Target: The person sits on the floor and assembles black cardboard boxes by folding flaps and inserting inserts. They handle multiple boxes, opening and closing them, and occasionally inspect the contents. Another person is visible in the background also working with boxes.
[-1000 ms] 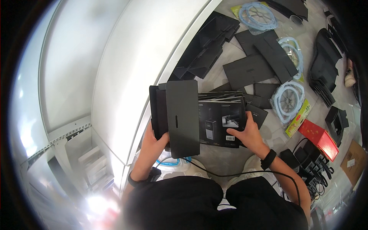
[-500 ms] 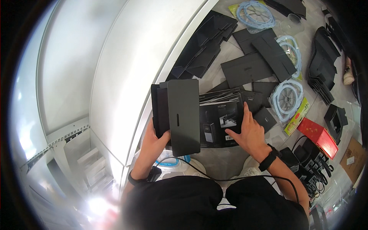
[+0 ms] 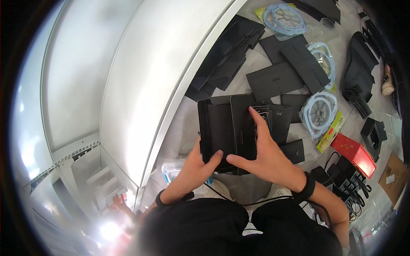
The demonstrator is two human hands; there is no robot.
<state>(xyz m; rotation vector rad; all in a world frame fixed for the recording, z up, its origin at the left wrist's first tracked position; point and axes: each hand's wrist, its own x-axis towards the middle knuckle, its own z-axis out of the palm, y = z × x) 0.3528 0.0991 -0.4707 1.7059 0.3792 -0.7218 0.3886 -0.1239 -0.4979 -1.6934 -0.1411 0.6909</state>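
Note:
Between my hands is a black cardboard box (image 3: 221,128), partly flattened, its panels and flaps folded out. My left hand (image 3: 200,164) grips its lower left edge, the thumb lying over the inside of a panel. Along the right edge, my right hand (image 3: 273,160) is wrapped round it, with the thumb on the front near the bottom and the index finger reaching up the side. Stacked printed edges of more black cardboard (image 3: 265,112) show just behind the right fingers, mostly hidden by the held box.
Flat black cardboard pieces (image 3: 273,79) cover the floor ahead. Bagged pale blue ring-shaped items (image 3: 319,113), a red box (image 3: 353,153) and black corded devices (image 3: 341,179) lie to the right. A white cabinet (image 3: 141,85) stands left. Another person's hand (image 3: 121,205) shows low on the left.
The held box has opened out and swung right, now covering the printed stack. My right hand has moved left from the stack onto the box. Another person's hand has appeared at lower left.

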